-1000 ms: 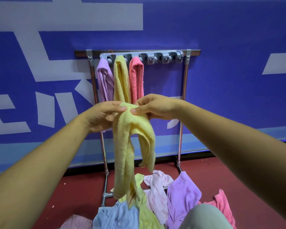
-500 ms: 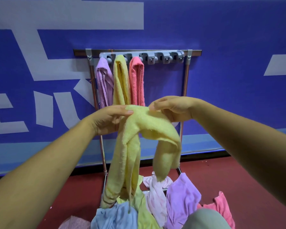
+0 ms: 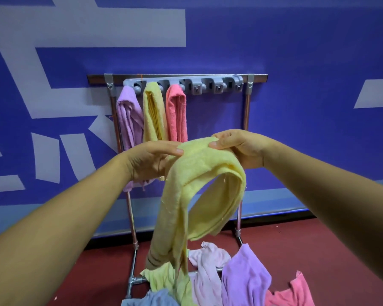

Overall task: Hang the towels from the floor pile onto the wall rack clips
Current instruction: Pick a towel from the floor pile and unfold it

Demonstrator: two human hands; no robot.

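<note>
Yellow terry at frame centre: a held yellow towel [image 3: 208, 173], pinched along its top fold by both hands. Left hand [image 3: 148, 160] clamped on the left end of the fold, thumb on top and fingers curled beneath; right hand [image 3: 241, 149] pinching the right end, thumb under the edge. Sags from that grip in two parts: a short arch drooping below the right hand, and a long tail dropping from the left hand toward the bottom of the frame, in front of the floor pile [image 3: 208, 272]; cannot tell whether touching it. Behind the hands, upper centre, a grey clip strip [image 3: 208, 83] on a metal rack frame [image 3: 247, 111] against the blue wall [image 3: 296, 62]. Carries three hung towels at its left end, side by side: a purple hung towel [image 3: 128, 115], a yellow hung towel [image 3: 153, 113] and a coral hung towel [image 3: 176, 111]. Shows three more clips to the right of them. Along the bottom edge, on the dark red floor [image 3: 296, 239], the pile in light blue, yellow-green, pale pink, purple and coral.
</note>
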